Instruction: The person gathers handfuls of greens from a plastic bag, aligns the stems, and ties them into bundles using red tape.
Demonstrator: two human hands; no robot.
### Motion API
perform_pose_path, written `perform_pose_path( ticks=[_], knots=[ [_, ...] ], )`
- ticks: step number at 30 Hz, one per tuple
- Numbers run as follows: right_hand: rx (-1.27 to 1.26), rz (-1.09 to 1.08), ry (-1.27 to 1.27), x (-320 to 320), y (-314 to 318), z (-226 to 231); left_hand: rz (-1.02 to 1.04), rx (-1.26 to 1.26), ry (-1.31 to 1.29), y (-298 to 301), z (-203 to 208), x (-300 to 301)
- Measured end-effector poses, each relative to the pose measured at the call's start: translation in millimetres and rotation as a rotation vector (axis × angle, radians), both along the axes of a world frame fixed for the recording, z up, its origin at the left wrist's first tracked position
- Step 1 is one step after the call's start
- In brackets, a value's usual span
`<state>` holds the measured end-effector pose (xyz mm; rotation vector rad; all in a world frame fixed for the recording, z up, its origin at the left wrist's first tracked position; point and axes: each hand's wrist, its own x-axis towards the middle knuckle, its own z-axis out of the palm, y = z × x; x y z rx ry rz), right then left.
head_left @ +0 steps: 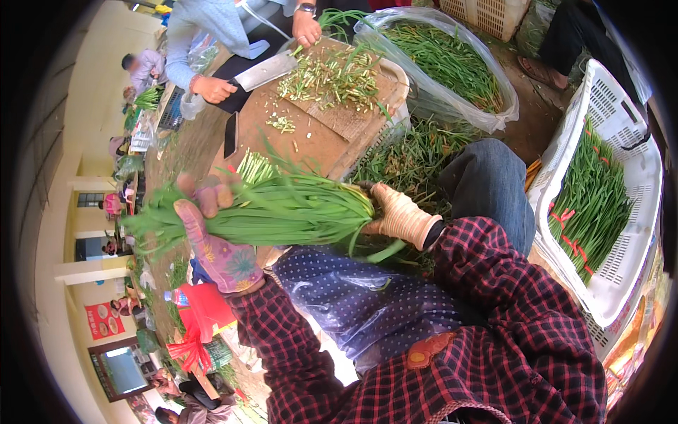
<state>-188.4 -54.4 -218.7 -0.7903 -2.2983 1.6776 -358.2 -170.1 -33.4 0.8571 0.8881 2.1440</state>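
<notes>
A thick bundle of long green chives (282,208) lies level across my lap. My left hand (212,237), in a flowered glove, wraps around the bundle near its leafy end. My right hand (397,214), in a beige glove, holds the cut stem end. Just beyond the bundle sits a brown wooden chopping board (318,138) scattered with cut green stem pieces (332,74).
Across the board another person holds a cleaver (265,72) in one hand and greens in the other. A clear bag of chives (452,60) stands at the back. A white plastic crate (639,177) with tied green bundles is at my right. More greens (409,159) lie below the board.
</notes>
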Motion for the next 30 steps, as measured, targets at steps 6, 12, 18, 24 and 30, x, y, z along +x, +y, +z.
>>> perform_pose_path(
  ticks=[6,12,18,24,30],
  knots=[
    [-0.359,0.072,-0.054,6.9,-1.8,-5.3,0.182,-0.395,0.192,5.4,-14.2,-12.0],
    [-0.547,0.457,0.011,29.5,-19.6,7.0,0.085,-0.341,0.036,-11.2,-30.2,-35.3],
    [-0.703,0.278,0.153,11.6,4.5,-6.6,0.062,-0.22,-0.042,-15.7,-15.5,-32.9],
    [-0.921,0.086,0.299,1.8,14.6,-18.9,0.137,-0.24,-0.06,-11.1,-9.6,-39.8],
    [-0.928,0.124,0.253,10.1,28.0,3.6,0.235,-0.324,0.087,-4.6,-2.6,-30.5]
  ],
)
